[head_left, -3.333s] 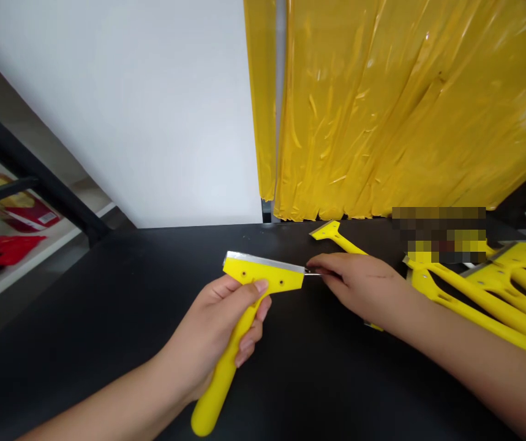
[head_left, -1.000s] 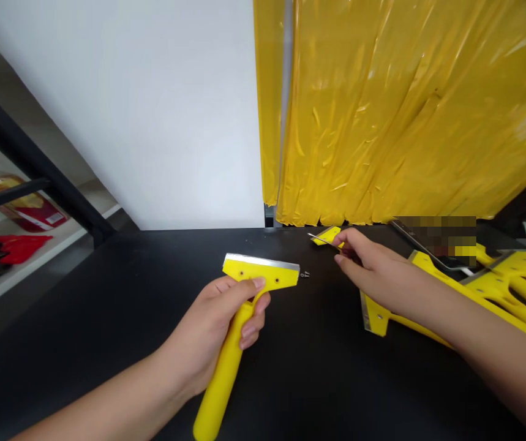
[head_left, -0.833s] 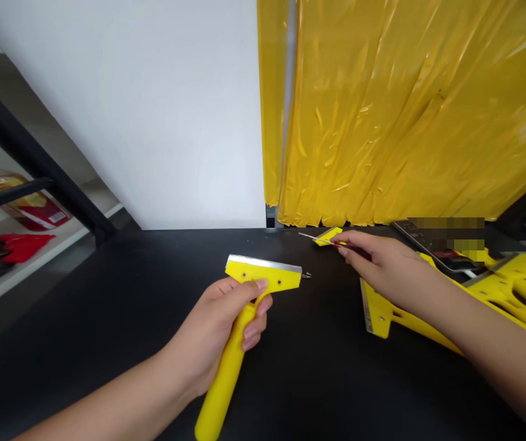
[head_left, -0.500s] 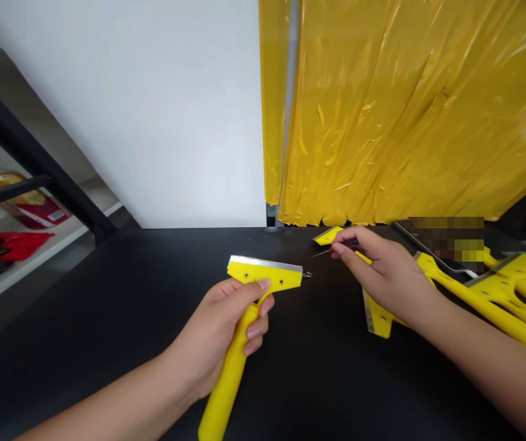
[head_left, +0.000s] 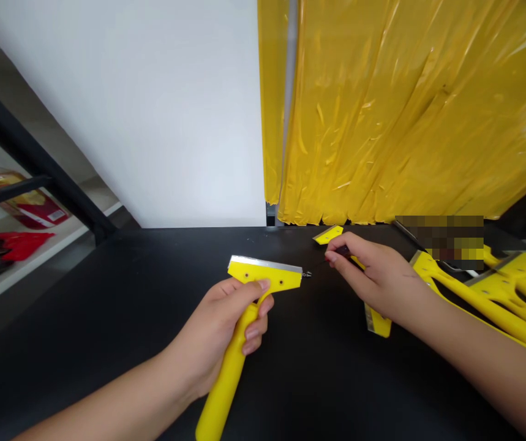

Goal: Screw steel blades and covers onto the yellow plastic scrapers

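My left hand (head_left: 230,331) is wrapped round a yellow scraper (head_left: 228,383), its head upright and the thumb on the neck. A metal blade edge runs along the top of the head, and two small holes show in its face. Between thumb and fingers, my right hand (head_left: 377,269) pinches a small screwdriver (head_left: 343,252) with a dark red handle. Its thin shaft points left, toward several tiny screws (head_left: 307,274) by the right end of the scraper head. Whether the tip touches them I cannot tell.
Other yellow scrapers (head_left: 515,275) lie at the right, one partly under my right hand. A yellow scraper head (head_left: 328,234) rests behind it. Yellow plastic sheeting (head_left: 382,122) and a white panel (head_left: 152,110) back the black table (head_left: 106,318). Shelves with a bottle (head_left: 19,196) stand left.
My right hand has shifted slightly left and down with the screwdriver, bringing its shaft closer to the tiny screws. The left hand and scraper have barely moved.
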The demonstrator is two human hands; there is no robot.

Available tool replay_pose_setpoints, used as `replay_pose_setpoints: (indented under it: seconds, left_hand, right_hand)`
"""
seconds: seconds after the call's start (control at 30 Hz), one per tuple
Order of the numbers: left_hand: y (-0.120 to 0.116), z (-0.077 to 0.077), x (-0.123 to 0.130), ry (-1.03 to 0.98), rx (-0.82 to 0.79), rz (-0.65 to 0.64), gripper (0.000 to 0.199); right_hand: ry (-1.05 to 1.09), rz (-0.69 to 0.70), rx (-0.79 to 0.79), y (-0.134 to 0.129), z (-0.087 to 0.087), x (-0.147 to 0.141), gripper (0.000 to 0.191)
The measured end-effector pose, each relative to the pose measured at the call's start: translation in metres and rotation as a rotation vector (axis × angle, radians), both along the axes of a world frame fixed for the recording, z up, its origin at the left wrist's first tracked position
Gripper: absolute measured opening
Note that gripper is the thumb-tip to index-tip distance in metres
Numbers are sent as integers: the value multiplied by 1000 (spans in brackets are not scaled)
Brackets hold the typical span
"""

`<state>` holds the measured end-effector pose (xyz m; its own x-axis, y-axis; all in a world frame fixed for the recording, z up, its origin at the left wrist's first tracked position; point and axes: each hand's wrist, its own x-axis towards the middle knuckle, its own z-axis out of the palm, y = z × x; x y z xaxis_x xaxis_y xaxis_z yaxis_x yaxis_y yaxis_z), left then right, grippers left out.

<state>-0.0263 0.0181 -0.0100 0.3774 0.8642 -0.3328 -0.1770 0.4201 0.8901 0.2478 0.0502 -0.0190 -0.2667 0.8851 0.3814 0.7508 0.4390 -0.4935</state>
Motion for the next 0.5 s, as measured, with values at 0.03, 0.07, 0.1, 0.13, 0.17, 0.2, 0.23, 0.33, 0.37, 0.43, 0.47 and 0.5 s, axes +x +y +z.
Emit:
replay_pose_setpoints:
  seconds: [0.03,0.07,0.1,0.13,0.17,0.2,0.23,0.33,0.37,0.43,0.47,0.5]
  left_hand:
    - [0,0,0,4,2,-2,40]
    - [0,0,0,7,4,-4,40]
    - [0,0,0,8,7,-4,40]
    - [0,1,0,10,6,-3,40]
    - [0,1,0,11,4,-2,40]
    - [0,1,1,12,2,-1,40]
    - [0,1,1,11,1,2,40]
    - [1,1,1,10,3,0,41]
    - [1,1,1,9,3,-2,41]
    - [2,0,1,5,0,-5,41]
    - [2,0,1,4,0,-3,41]
    - [2,0,1,2,1,-4,41]
  right_hand:
    - [-5,1,5,0,1,0,15]
    - [-9,3,10,0,1,-1,15]
    - [-13,7,13,0,1,-1,15]
    - [-17,11,16,0,1,-1,14]
    - [-20,14,17,0,1,-2,14]
    - [-24,16,18,0,1,-2,14]
    - [-27,15,19,0,0,-2,14]
    - [-29,7,21,0,1,-1,15]
    - [-30,6,24,0,1,0,15]
    - [-26,13,37,-1,4,2,14]
    - [-20,18,47,-2,6,2,14]
    - [-12,21,58,-2,8,3,13]
